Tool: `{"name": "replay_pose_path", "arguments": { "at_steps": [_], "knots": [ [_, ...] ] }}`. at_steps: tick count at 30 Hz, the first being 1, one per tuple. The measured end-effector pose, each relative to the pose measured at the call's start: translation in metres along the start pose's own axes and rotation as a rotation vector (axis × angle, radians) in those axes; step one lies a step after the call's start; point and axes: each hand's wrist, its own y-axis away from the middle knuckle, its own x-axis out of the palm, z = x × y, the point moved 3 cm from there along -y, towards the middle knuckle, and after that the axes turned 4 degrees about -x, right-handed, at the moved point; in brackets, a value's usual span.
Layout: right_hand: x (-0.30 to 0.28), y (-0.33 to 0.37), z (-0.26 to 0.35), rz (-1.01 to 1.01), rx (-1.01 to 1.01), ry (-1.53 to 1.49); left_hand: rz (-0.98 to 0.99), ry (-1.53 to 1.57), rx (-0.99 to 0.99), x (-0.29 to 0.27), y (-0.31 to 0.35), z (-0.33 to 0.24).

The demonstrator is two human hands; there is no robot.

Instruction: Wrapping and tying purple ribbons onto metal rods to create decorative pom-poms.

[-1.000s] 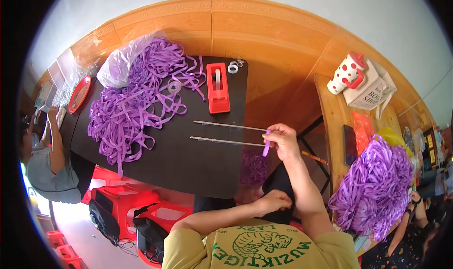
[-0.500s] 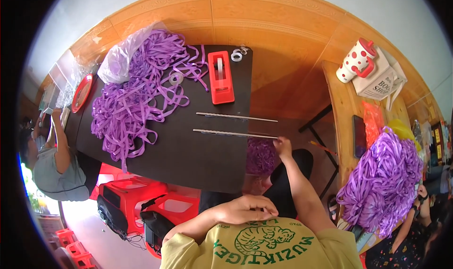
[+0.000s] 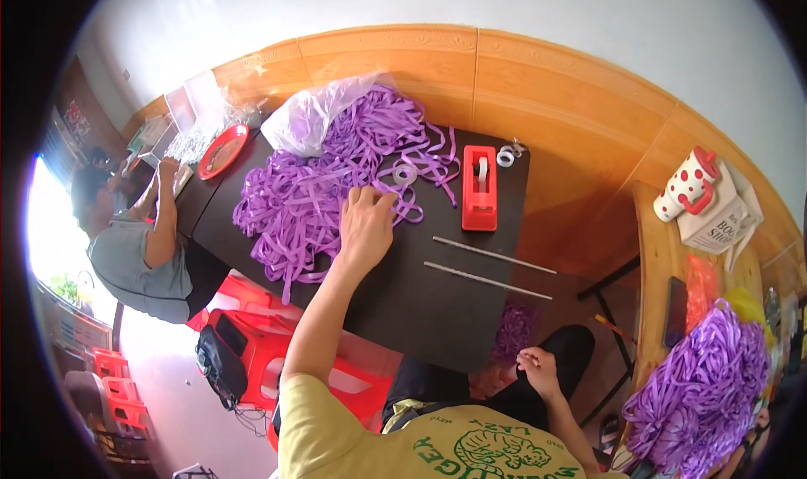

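Observation:
On the dark table (image 3: pixel 420 328) lies a large tangled heap of purple ribbon (image 3: pixel 290 202). My left hand (image 3: pixel 367 227) reaches over the heap's right edge, its fingers bent forward and slightly apart, with no ribbon visibly gripped. A tape roll (image 3: pixel 404 175) lies among the ribbons just beyond the fingertips. My right hand (image 3: pixel 538 370) is low by my knee, its fingers curled, with nothing seen in them. Two thin metal sticks, a far one (image 3: pixel 494 255) and a near one (image 3: pixel 487 280), lie roughly parallel and stick out past the table's right edge.
A red tape dispenser (image 3: pixel 480 214) and small tape rolls (image 3: pixel 505 156) stand at the far right. A plastic bag (image 3: pixel 319 113) and red tray (image 3: pixel 224 151) are farther left. Another ribbon heap (image 3: pixel 702 391), a phone (image 3: pixel 675 313) and a dotted tumbler (image 3: pixel 688 185) occupy the wooden bench. A co-worker (image 3: pixel 139 256) sits left.
My left hand has gone from my chest out to the ribbon heap. My right hand has left the near stick's end and dropped toward my knee. The view has shifted left.

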Motion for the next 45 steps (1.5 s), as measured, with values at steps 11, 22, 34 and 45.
{"name": "replay_pose_path", "arguments": {
  "at_steps": [11, 22, 34, 45],
  "knots": [
    [0.006, 0.013, 0.063, -0.060, -0.149, 0.163, 0.081, 0.457, -0.057, 0.000, -0.072, 0.035],
    [0.021, 0.011, 0.112, 0.052, -0.438, 0.414, 0.326, -0.103, -0.122, 0.064, -0.050, 0.036],
    [-0.026, 0.007, 0.241, -0.139, -0.635, 0.076, 0.124, 0.862, -0.057, -0.126, -0.061, -0.100],
    [0.005, -0.024, 0.289, 0.367, -0.627, -0.514, 0.758, 1.629, -0.244, -0.080, -0.013, -0.178]
  ]
}}
